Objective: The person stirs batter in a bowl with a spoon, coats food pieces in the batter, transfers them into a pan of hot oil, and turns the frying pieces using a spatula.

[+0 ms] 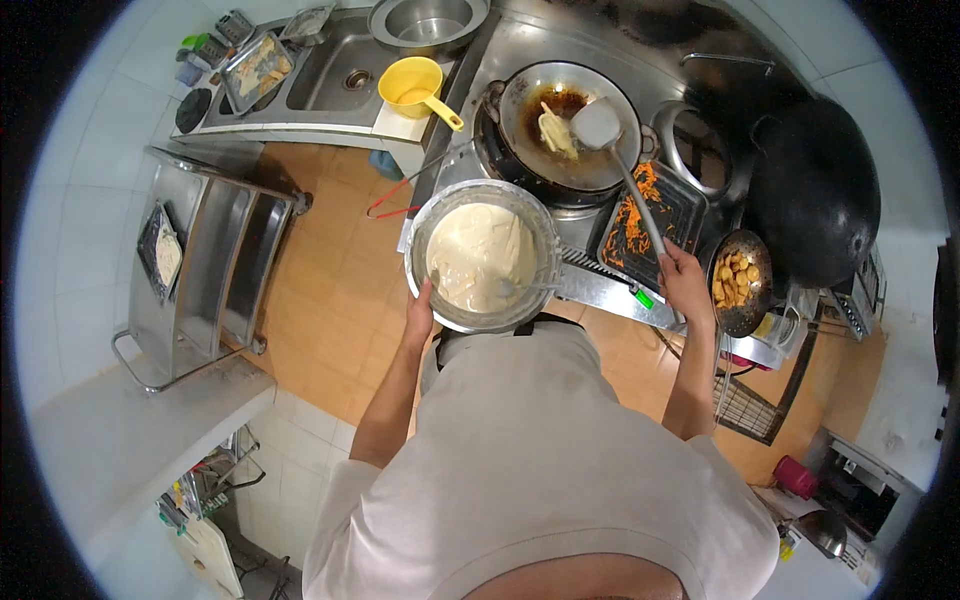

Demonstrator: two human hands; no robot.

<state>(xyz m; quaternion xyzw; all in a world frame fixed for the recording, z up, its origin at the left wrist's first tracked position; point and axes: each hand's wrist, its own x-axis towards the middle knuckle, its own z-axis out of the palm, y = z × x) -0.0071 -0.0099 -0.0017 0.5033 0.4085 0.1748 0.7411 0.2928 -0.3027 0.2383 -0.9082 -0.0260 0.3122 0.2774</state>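
My left hand (420, 312) grips the near-left rim of a metal mixing bowl (547, 238), its thumb over the edge. Pale, thick batter (480, 248) fills much of the bowl, and a metal utensil, its kind unclear, lies at the right side. My right hand (684, 284) is closed around the long handle of a wok spatula (597, 124). The spatula's blade is over the wok (522, 92), beside a pale yellow piece of battered food (556, 132) in brownish oil. Whether blade and food touch, I cannot tell.
Right of the wok sit a black tray (685, 215) with orange shreds, a small pan (742, 322) of golden pieces and a big black wok (815, 195). A yellow dipper (410, 85) stands by the sink (325, 85). A metal cart (205, 265) is at left.
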